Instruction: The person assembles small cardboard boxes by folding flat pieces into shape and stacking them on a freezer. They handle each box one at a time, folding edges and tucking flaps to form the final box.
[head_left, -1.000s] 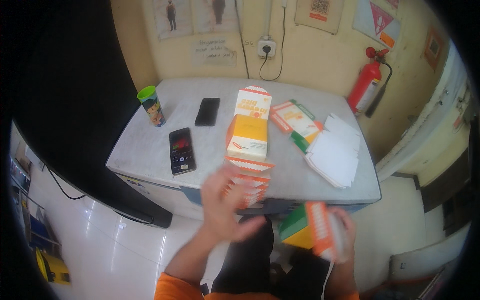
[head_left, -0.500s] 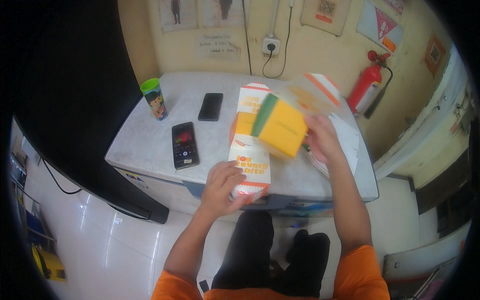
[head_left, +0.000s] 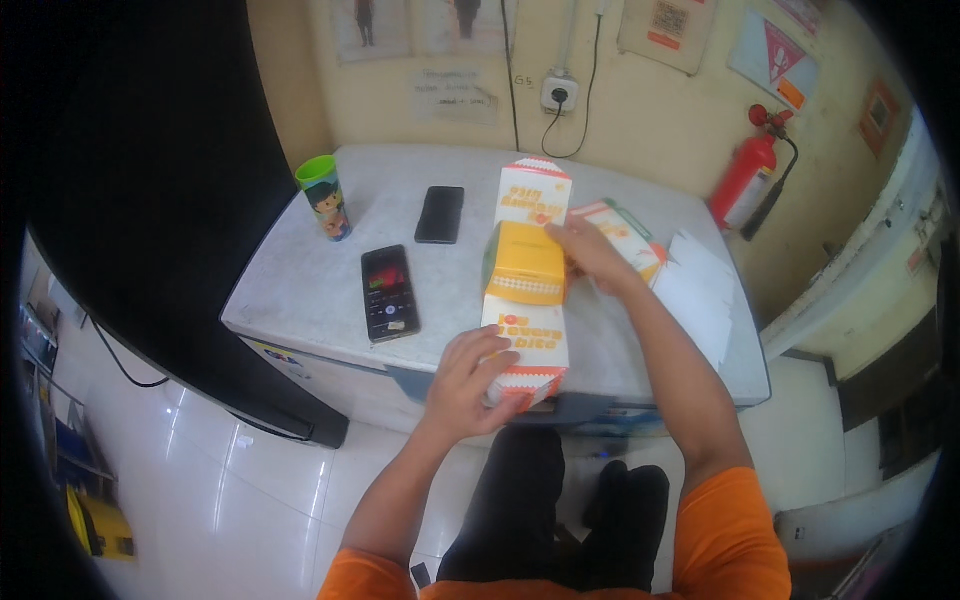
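A row of folded paper food cartons runs from the back of the table to its front edge. My left hand [head_left: 468, 382] grips the near white carton [head_left: 535, 335] with orange print, its fingers over the left side and thumb at the front end. Behind it sits a yellow carton [head_left: 530, 262] with a white patterned band and a green left side. My right hand [head_left: 598, 258] has its fingers closed at that carton's right side, partly hidden. Another white carton [head_left: 535, 195] with orange print lies at the far end of the row.
Right of my hand lie a white-and-orange carton [head_left: 622, 236] and white paper sheets [head_left: 700, 295]. Two dark phones, one [head_left: 439, 215] farther and one lit [head_left: 390, 292], lie left, near a green-rimmed cup [head_left: 325, 198]. A red fire extinguisher [head_left: 745, 180] is at the right wall.
My right hand has brought the yellow carton left and down from a tilted, raised position into the row. The blurred white-and-orange carton at right now lies lower. My left hand keeps its hold.
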